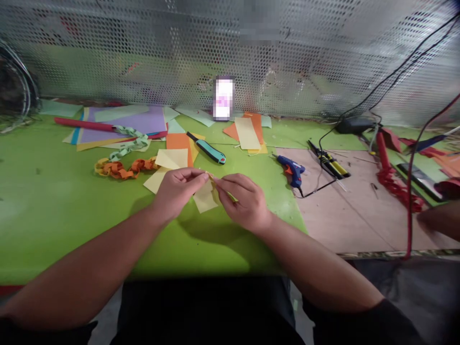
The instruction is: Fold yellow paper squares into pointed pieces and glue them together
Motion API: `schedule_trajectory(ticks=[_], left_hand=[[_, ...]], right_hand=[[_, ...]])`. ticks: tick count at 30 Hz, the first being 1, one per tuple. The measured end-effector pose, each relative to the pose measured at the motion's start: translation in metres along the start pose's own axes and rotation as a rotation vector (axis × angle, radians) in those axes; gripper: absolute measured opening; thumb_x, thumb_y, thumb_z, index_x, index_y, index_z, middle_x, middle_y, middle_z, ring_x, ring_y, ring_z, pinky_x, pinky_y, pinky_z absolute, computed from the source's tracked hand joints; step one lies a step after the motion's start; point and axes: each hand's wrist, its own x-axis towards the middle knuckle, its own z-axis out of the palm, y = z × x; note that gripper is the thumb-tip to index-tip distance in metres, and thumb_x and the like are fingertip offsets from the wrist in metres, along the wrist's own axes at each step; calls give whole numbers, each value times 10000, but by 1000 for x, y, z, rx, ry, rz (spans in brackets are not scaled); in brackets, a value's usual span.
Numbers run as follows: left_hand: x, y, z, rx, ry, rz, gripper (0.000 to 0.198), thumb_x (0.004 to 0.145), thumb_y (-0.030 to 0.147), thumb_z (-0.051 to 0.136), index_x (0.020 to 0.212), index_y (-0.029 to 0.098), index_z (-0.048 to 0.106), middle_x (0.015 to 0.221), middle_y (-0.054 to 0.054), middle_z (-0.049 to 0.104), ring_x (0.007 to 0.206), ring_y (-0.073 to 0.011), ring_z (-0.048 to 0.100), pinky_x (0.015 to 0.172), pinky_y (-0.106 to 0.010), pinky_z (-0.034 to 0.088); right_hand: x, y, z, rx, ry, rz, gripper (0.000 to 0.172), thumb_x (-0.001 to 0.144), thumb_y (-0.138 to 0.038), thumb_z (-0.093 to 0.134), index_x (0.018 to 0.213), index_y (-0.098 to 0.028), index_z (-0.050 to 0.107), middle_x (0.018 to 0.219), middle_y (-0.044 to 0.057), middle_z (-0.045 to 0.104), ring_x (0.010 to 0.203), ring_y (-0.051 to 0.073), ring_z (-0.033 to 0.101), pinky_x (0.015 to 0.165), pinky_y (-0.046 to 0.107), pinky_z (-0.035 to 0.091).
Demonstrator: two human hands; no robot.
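Observation:
My left hand (179, 189) is closed in a pinch, thumb against forefinger. Just right of it, my right hand (244, 199) pinches too, its fingertips nearly touching those of the left. A small, thin yellowish paper strip (210, 176) shows between the fingertips; most of it is hidden. Below the hands, pale yellow paper pieces (205, 200) lie on the green table (86, 225). More yellow pieces (172, 157) are by my left hand, beside an orange sheet (178, 141). A teal utility knife (211, 151) rests just beyond my fingers.
At left lies a twisted paper chain (124, 167) in orange, yellow and green, near stacked coloured sheets (118, 125). A phone (223, 98) stands against the perforated metal panel (143, 57). A blue glue gun (292, 170) and yellow-handled pliers (332, 164) lie right; another person's arm (440, 220) reaches in.

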Motion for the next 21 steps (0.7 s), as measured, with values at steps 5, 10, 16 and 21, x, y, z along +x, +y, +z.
schedule_trajectory(ticks=[5, 10, 16, 21], left_hand=[[1, 3, -1, 4, 9, -22, 265, 813, 438, 866, 937, 205, 855, 610, 14, 622, 515, -87, 412, 474, -242, 277], [6, 1, -5, -41, 9, -51, 252, 793, 435, 885, 907, 213, 848, 600, 18, 610, 517, -88, 440, 479, -235, 322], [10, -1, -10, -6, -18, -78, 273, 792, 451, 873, 933, 217, 855, 656, -21, 703, 522, -118, 538, 463, -245, 360], [9, 1, -11, -36, -42, -101, 281, 787, 458, 883, 938, 223, 858, 855, -67, 804, 693, -180, 693, 591, -273, 521]], right_hand=[[2, -3, -6, -126, -76, -69, 373, 984, -134, 673, 1344, -218, 720, 1152, 109, 775, 988, 242, 747, 884, 412, 622], [6, -6, -11, -180, -157, -114, 472, 982, -152, 660, 1450, -217, 655, 1241, 119, 759, 1060, 265, 748, 915, 435, 621], [7, -8, -13, -157, -240, -117, 518, 1001, -225, 637, 1517, -199, 594, 1253, 121, 754, 1053, 276, 743, 897, 451, 615], [8, -9, -18, -28, -308, -54, 509, 1036, -326, 566, 1514, -156, 607, 1212, 162, 720, 1038, 287, 727, 884, 466, 620]])
